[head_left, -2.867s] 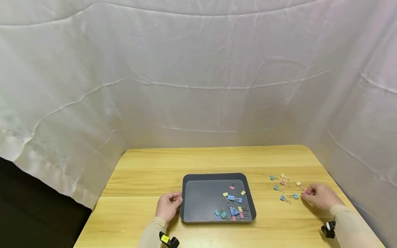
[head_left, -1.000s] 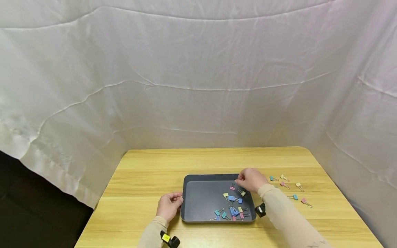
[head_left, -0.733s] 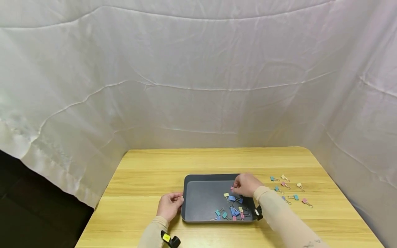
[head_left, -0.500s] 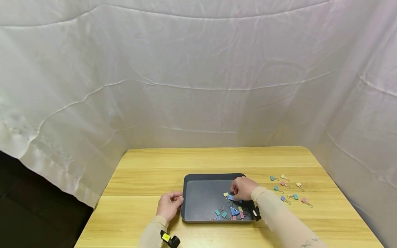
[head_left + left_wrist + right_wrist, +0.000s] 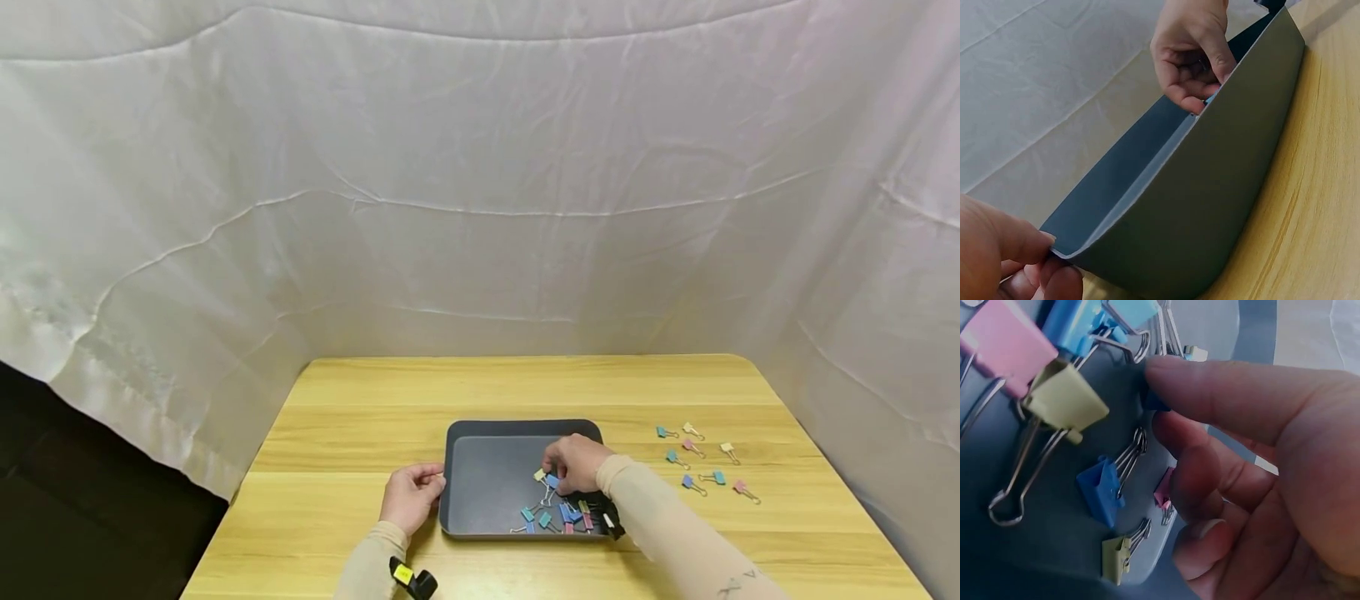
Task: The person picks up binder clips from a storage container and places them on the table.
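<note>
Right hand [image 5: 579,463] shifted leftward over tray [image 5: 480,487] | fingers [image 5: 1216,390] pinching blue clip [image 5: 1157,402] | left hand [image 5: 407,498] pinching tray

Pale creased curtain [image 5: 480,183] behind a wood-grain table [image 5: 337,425], dark patch [image 5: 82,500] at lower left, too dim to identify

- Looks like a makeshift curtained recording booth; cannot be told whether inside a home, office or lab.
- Closed in at the back and both sides by pale, creased cloth [image 5: 480,208].
- Furnished with a plain wood-grain desk [image 5: 360,433], close to the cloth.
- Opens into a dark gap [image 5: 75,483] at lower left.
- Hints at recording through wrist cameras [image 5: 422,584].
- Suggests office work only by clips [image 5: 718,477].
</note>
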Action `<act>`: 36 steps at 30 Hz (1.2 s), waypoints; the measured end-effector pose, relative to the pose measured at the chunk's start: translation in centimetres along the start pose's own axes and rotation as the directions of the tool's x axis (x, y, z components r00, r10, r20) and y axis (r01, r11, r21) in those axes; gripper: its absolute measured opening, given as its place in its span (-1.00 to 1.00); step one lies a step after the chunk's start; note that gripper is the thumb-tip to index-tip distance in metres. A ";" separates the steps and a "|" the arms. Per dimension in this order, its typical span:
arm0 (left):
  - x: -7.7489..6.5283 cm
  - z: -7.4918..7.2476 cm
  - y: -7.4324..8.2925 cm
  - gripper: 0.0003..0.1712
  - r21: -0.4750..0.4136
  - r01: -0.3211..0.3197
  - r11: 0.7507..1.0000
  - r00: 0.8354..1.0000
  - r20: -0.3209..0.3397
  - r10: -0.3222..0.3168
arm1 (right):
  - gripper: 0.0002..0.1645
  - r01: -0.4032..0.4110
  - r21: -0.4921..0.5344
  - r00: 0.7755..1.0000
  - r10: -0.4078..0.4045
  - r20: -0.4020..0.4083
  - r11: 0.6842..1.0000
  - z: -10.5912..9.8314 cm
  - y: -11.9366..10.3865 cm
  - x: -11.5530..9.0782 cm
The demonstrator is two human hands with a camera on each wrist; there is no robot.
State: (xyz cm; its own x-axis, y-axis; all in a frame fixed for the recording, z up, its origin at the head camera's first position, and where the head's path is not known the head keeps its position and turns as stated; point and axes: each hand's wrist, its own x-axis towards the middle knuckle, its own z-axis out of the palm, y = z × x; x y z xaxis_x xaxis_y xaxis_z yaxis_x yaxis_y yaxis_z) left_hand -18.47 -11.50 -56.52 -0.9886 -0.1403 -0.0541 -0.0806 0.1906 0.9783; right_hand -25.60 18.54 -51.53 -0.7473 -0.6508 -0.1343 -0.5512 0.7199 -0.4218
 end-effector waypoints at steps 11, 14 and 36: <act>0.0 0.0 0.2 -0.72 -0.016 -0.010 1.000 1.000 0.016 0.010 | -0.71 -0.021 -0.046 1.000 0.021 0.007 0.999 0.1 -0.5 0.6; 0.1 0.0 0.2 -0.72 -0.014 -0.013 1.000 1.000 0.016 0.013 | -0.68 -0.020 -0.051 1.000 0.020 0.008 0.998 0.1 -0.5 0.7; 0.1 -0.1 0.2 -0.73 0.007 -0.001 1.000 1.000 0.016 0.001 | -0.76 0.012 0.022 1.000 -0.012 -0.017 1.000 -1.7 0.3 0.4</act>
State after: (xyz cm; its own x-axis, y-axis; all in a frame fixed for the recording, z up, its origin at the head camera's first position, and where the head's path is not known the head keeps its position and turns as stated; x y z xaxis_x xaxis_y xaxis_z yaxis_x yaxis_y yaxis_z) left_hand -18.58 -11.56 -56.34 -0.9907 -0.1241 -0.0561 -0.0801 0.1977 0.9770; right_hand -26.72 18.90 -50.22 -0.7470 -0.6549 -0.1144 -0.5516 0.7065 -0.4433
